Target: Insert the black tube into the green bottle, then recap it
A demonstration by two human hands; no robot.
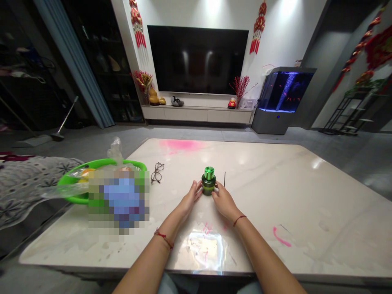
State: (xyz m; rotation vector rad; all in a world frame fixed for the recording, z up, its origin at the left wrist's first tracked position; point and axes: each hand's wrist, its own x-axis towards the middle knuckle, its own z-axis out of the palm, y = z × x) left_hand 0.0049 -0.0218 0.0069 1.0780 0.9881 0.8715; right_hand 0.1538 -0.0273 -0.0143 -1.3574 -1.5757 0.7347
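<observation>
Glossy green round bottle point(208, 185), shiny-capped, between lightly curved left hand point(193, 194) and right hand point(223, 197), on smooth stone-like tabletop point(260, 192).

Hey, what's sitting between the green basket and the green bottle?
The eyeglasses lie nearer the basket, then tabletop, then the left hand beside the bottle, in the head view.

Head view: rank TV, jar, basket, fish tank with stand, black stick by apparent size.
1. TV
2. Fish tank and basket: too close to rank; basket partly covered
3. Jar
4. Black stick
</observation>
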